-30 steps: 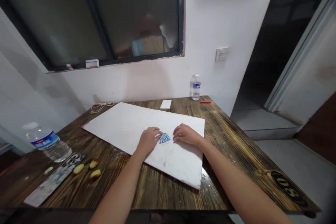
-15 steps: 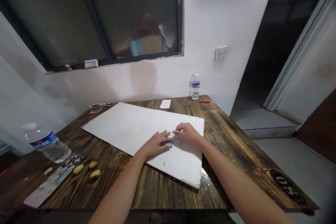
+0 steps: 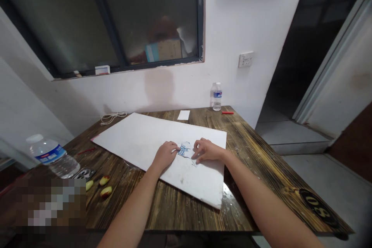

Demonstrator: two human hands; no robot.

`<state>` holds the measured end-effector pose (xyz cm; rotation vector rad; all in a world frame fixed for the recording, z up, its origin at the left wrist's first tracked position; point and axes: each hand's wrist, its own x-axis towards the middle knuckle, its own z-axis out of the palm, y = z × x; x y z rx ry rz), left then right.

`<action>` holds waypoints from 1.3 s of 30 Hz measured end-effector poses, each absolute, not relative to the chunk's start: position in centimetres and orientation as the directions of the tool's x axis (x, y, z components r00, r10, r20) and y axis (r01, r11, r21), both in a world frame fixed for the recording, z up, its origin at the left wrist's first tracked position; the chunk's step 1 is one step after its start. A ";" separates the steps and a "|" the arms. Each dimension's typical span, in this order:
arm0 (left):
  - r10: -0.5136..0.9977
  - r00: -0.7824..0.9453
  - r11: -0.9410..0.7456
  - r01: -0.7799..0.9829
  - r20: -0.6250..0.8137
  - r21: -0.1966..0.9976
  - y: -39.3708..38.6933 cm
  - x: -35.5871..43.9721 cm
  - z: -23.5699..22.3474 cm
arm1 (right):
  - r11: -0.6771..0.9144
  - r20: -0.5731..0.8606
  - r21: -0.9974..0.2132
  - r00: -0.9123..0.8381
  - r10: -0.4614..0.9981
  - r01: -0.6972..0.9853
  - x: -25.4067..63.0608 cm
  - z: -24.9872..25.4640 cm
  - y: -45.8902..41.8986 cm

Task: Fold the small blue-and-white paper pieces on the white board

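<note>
On a white board (image 3: pixel 130 137) lies a small white paper piece with blue marks (image 3: pixel 183 149), between my two hands. My left hand (image 3: pixel 165 155) has its fingers close together, and the fingertips hold the left edge of that piece. My right hand (image 3: pixel 207 150) is on the other side, thumb and fingers curved and apart, with the fingertips at the board's surface. Thin dark lines run near its thumb, perhaps edges of more white paper. Whether anything sits under the right fingertips is hard to make out.
The board rests on a dark wooden table (image 3: pixel 247 186). To the left stand a large water bottle (image 3: pixel 56 159), several yellow-green fruits (image 3: pixel 105 192) and a red pen (image 3: pixel 86 151). Behind are a cable (image 3: pixel 112 117), white card (image 3: pixel 183 115), small bottle (image 3: pixel 217 97) and red stick (image 3: pixel 227 112).
My hands have moved apart, uncovering the blue-marked paper. The left hand has drawn back left and its spread fingers have come together; the right hand's fingers have opened and lowered toward the board.
</note>
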<state>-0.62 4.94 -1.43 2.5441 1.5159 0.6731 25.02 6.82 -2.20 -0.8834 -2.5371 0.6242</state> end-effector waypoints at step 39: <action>0.829 0.520 -0.556 0.803 0.204 0.215 3.9 -0.1 -0.9 | 0.758 0.326 -0.510 -0.724 0.607 0.406 23.9 -2.4 6.5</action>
